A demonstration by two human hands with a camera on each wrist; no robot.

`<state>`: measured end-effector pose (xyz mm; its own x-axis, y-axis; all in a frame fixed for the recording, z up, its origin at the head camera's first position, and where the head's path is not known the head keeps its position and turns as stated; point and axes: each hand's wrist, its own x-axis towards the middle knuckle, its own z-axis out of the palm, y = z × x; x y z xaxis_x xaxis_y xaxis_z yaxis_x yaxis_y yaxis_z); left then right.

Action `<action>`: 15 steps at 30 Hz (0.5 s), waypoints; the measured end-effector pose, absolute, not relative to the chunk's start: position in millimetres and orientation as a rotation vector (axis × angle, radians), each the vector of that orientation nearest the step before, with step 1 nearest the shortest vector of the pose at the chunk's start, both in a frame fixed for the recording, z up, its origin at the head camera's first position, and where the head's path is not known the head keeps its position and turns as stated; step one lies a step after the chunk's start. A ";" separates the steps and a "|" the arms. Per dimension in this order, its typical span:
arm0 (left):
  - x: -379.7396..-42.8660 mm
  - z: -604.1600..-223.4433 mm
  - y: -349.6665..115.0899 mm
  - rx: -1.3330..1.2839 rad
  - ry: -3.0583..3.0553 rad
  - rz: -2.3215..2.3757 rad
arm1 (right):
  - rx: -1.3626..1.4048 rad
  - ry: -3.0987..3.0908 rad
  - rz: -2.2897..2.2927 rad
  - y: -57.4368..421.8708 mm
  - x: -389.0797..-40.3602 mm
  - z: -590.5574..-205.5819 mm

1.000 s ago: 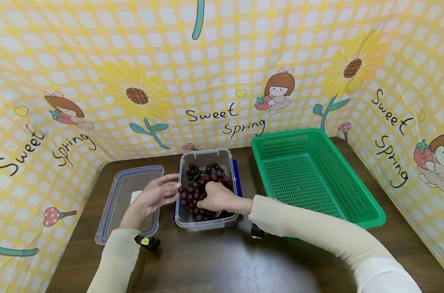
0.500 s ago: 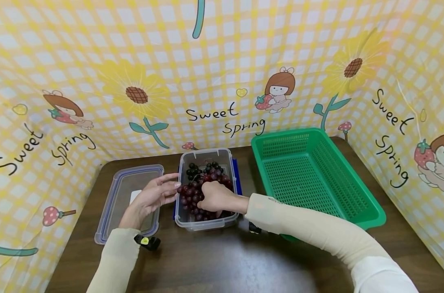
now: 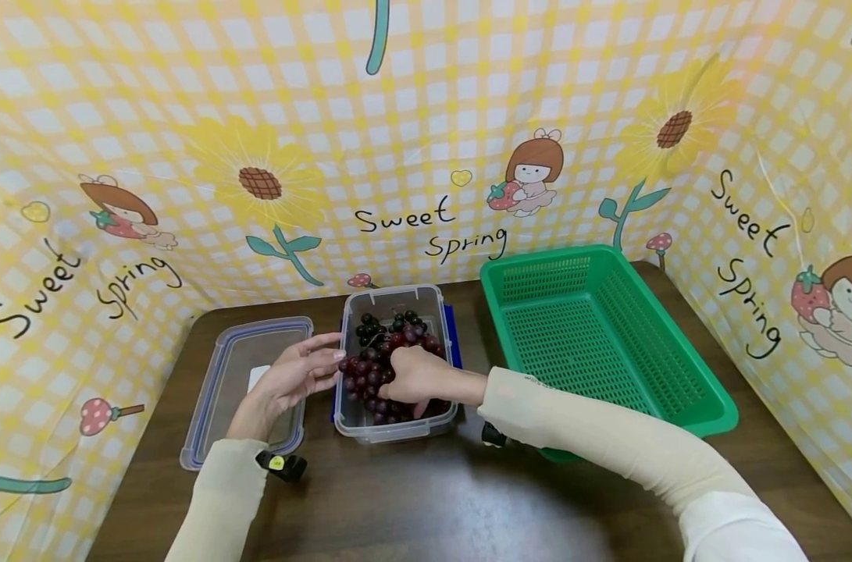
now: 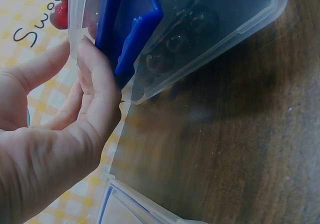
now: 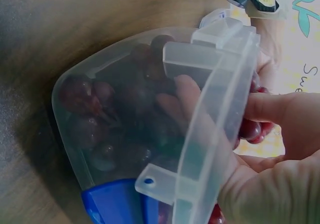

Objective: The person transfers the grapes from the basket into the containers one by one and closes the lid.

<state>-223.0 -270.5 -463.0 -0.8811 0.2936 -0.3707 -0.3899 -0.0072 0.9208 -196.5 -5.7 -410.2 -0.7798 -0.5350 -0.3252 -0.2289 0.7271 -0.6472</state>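
A clear plastic box (image 3: 393, 431) holds bunches of grapes; the red bunch (image 3: 362, 376) fills the front and a dark bunch (image 3: 372, 330) lies behind it. My right hand (image 3: 420, 378) reaches down into the box and grips the red bunch. Through the box wall in the right wrist view, fingers (image 5: 187, 96) show low among the grapes, while the thumb stays above. My left hand (image 3: 292, 378) touches the left rim with its fingertips, beside a blue clip (image 4: 131, 34) hanging down. Part of the red bunch is hidden under my right hand.
To the right stands a green perforated basket (image 3: 499, 312), its inside bare. Left of the box a clear lid (image 3: 218, 406) with a blue seal lies on the brown table (image 3: 397, 499). A checked cloth (image 3: 411, 140) stands behind and along both sides.
My right hand has shifted only slightly inside the box and stays on the red grapes. The left hand, box, lid and basket hold their places.
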 end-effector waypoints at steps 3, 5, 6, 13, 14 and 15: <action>-222.4 -462.1 -270.9 -0.090 1.806 1.939 | -0.585 2.421 -0.815 -4.1 -197.0 -408.9; -221.9 -461.6 -271.1 -0.091 1.806 1.938 | -0.592 2.424 -0.810 -2.5 -197.3 -406.9; -221.8 -461.4 -271.2 -0.090 1.807 1.936 | -0.602 2.432 -0.799 -1.6 -197.5 -405.7; -222.5 -462.6 -270.7 -0.092 1.804 1.938 | -0.711 2.462 -0.805 6.5 -201.5 -399.6; -222.8 -462.9 -270.4 -0.096 1.804 1.939 | -0.722 2.462 -0.809 7.8 -202.3 -399.1; -223.1 -463.3 -270.2 -0.095 1.806 1.938 | -0.720 2.464 -0.814 8.9 -202.7 -398.3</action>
<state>-223.1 -270.2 -463.3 -0.8794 0.2986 -0.3708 -0.3909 -0.0084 0.9204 -202.7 8.9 -398.3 -0.7653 -0.5959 -0.2434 -0.3338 0.6907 -0.6415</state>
